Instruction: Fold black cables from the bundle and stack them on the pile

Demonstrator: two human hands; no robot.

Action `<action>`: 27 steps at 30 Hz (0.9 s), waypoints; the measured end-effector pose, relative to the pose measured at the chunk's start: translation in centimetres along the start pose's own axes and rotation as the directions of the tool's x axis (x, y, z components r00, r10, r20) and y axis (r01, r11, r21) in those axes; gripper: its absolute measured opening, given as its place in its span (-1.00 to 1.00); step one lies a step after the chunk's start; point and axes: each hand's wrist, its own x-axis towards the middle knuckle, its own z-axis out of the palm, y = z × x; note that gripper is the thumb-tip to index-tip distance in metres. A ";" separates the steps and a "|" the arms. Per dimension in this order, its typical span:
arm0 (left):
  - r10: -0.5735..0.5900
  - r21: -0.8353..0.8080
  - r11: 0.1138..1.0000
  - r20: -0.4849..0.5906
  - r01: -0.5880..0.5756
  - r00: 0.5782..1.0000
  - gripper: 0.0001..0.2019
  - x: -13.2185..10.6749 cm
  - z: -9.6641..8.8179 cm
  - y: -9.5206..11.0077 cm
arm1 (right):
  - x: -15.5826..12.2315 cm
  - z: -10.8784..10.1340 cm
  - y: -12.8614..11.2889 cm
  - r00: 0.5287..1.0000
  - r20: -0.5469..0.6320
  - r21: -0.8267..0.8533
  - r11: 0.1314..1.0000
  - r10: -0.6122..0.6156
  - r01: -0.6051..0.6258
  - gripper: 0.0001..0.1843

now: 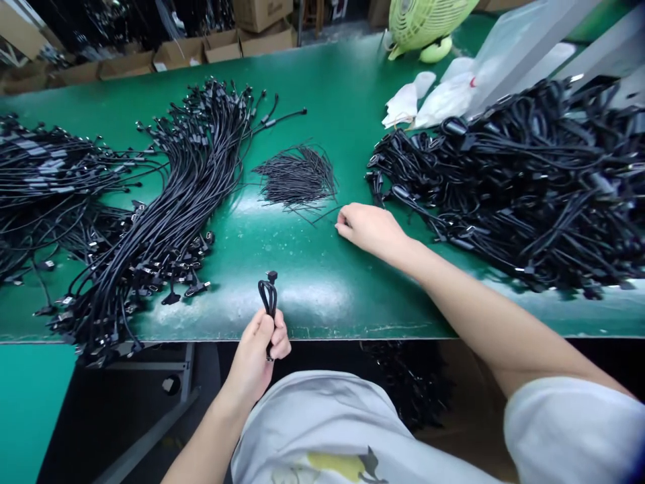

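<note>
My left hand (259, 353) is closed around a short black cable (269, 296) folded into a loop, held upright at the near edge of the green table (322, 282). My right hand (367, 227) rests on the table with its fingers curled, pinching at a thin black twist tie at the near end of a small heap of ties (298, 178). A large tangled pile of black cables (519, 181) lies just to the right of that hand. To the left, a long bunch of straightened black cables (171, 202) stretches across the table.
More black cables (45, 181) cover the far left of the table. White plastic bags (433, 97) and a pale green fan (428, 23) stand at the back right. Cardboard boxes (222, 44) line the far edge. Under the table a metal frame (151, 383) shows.
</note>
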 end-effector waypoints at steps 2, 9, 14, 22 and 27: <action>0.006 -0.003 1.000 -0.034 -0.006 0.999 -0.67 0.0 0.3 0.0 | -1.5 -0.1 -0.9 1.000 -0.011 0.056 0.998 -0.023 0.024 -0.86; 0.011 0.020 1.000 0.043 -0.012 0.999 -0.63 0.5 1.4 0.0 | -9.6 0.6 -7.3 0.882 0.190 0.771 0.622 -0.431 0.138 -0.87; 0.172 0.273 0.947 0.021 -0.171 0.985 -0.63 0.6 0.8 -0.2 | -11.1 3.1 -9.8 0.905 -0.073 0.676 0.646 -0.419 0.353 -0.86; 0.456 0.710 0.609 0.053 -0.355 0.888 -0.51 0.9 -0.7 -0.2 | -10.1 1.2 -10.3 0.373 -0.352 -0.146 0.444 -0.858 0.884 -0.73; 0.291 0.557 0.777 0.096 -0.294 0.952 -0.54 0.5 -0.9 1.0 | -9.5 -1.1 -10.8 0.158 -0.230 -0.352 0.233 -0.960 0.907 -0.67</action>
